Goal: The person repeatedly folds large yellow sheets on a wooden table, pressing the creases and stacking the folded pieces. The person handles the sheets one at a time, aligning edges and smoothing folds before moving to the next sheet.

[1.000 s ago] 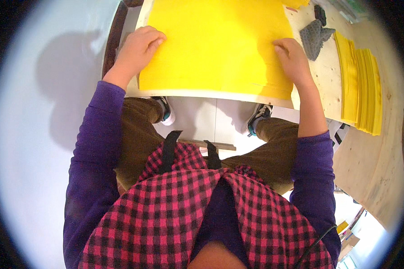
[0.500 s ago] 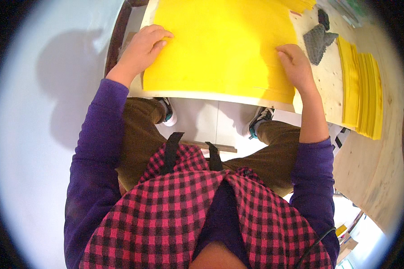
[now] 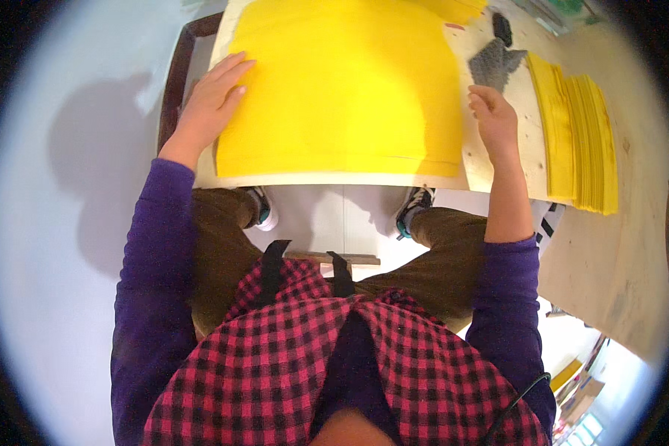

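Note:
A large yellow sheet, seemingly cloth (image 3: 334,97), lies flat across the pale wooden tabletop (image 3: 479,167). At its left edge rests my left hand (image 3: 209,104), fingers stretched out and thumb apart, holding nothing. My right hand (image 3: 494,123) is over bare wood just beyond the sheet's right edge, apart from it. Its fingers are loosely curled, with nothing visible in them. Just beyond that hand lies a crumpled grey textured cloth or glove (image 3: 490,65).
To the right stands a stack of folded yellow pieces (image 3: 591,141) near the table's front edge. A small black item (image 3: 502,28) lies past the grey cloth. A dark brown frame (image 3: 172,82) borders the table's left side. A wooden panel (image 3: 609,253) is at the right.
My right hand has come off the sheet's right edge and moved out over bare wood. My left hand has slid outward at the left edge, its fingers straighter. The view has shifted slightly.

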The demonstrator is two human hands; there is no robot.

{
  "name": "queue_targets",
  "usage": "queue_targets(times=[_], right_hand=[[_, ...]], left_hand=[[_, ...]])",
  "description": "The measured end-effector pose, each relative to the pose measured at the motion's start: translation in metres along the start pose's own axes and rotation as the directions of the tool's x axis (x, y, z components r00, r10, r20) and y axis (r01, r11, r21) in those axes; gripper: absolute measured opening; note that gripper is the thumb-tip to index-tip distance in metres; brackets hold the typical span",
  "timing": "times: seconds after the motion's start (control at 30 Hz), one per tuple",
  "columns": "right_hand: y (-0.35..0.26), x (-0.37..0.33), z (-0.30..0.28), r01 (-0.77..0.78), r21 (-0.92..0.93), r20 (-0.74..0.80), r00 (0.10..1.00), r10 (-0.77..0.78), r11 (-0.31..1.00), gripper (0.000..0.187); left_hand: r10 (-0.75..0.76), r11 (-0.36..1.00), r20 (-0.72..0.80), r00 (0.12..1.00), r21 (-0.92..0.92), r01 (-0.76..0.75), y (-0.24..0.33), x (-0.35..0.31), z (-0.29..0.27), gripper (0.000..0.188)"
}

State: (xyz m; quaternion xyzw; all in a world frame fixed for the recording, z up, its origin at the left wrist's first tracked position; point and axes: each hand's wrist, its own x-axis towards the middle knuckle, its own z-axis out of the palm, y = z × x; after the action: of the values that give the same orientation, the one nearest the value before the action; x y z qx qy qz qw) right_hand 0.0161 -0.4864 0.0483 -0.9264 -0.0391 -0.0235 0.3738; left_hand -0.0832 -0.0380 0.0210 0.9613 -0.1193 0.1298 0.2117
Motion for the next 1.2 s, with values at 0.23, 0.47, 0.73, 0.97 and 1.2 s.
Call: queue_targets(times=[0.23,0.47,0.73,0.97,1.2], right_hand=[[0.008,-0.017,-0.01,-0.007,0.074,0.113,0.994,-0.001,0.997,0.015],[0.009,-0.026,-0.01,0.222,0.086,0.173,0.957,-0.234,0.971,0.015],[0.012,-0.023,-0.005,0.029,0.079,0.104,0.994,-0.037,0.996,0.025],[0.003,-0.026,0.02,0.07,0.246,0.031,0.996,-0.08,0.967,0.052],[-0.018,-0.042,0.019,0.067,0.27,0.119,0.988,-0.102,0.961,0.059]], left_hand=[[-0.041,0.999,0.074,0.996,-0.011,0.042,0.001,0.002,0.001,0.042],[-0.014,0.997,0.102,0.995,-0.076,0.022,0.001,0.003,0.001,0.044],[-0.14,0.966,0.009,0.99,-0.22,0.139,0.002,0.005,0.003,0.048],[-0.429,0.648,0.023,0.903,-0.688,0.326,0.003,0.025,0.002,0.057],[-0.544,0.289,0.114,0.832,-0.905,0.313,0.011,0.032,0.002,0.062]])
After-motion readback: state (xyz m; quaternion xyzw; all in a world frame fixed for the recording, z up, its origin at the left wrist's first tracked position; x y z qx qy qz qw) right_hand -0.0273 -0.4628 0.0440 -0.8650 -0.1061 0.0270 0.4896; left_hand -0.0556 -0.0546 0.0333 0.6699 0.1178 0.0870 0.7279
